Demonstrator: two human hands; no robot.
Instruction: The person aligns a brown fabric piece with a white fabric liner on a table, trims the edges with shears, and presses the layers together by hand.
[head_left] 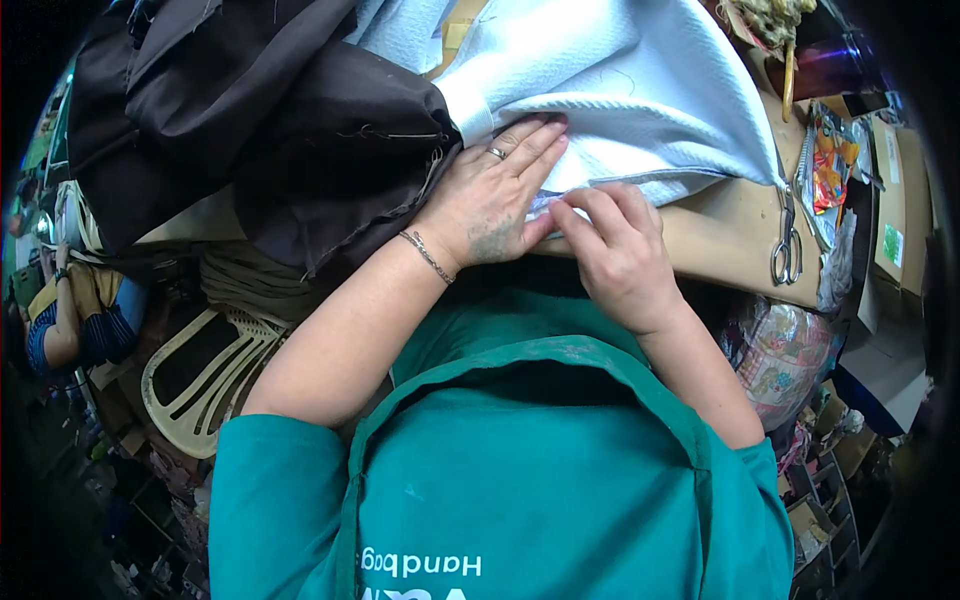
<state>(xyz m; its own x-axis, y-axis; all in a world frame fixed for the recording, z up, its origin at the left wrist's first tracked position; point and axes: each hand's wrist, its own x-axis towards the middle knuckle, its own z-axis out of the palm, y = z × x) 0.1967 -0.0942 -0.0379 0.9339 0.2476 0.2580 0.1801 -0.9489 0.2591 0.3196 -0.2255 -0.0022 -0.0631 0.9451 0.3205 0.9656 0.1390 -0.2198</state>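
The fingers of the left hand [495,190] lie flat, nearly straight and pressed together, on the white fabric [650,80], with its thumb reaching across toward the other hand; the right hand [625,250] has its fingers bent, thumb and forefinger pinching the near edge of that fabric, right beside the left thumb tip; a ring [496,153] sits on one left finger, and a bracelet [428,258] circles the left wrist.

The white fabric is textured and spreads over the table [730,225] beyond both hands, folded in front of the left fingers and drawn out to a corner at the right; a dark brown fabric [330,150] lies heaped to the left, its frayed edge close along the left hand and wrist, part of it hanging over the table's near side; scissors [787,212] lie near the table's right end, just by the white corner.

Below the forearms is a green apron [540,470]; a pale plastic chair [205,385] stands at the left, with another person [75,325] farther off; a wrapped bundle [788,350] and a cardboard box [905,200] are at the right.
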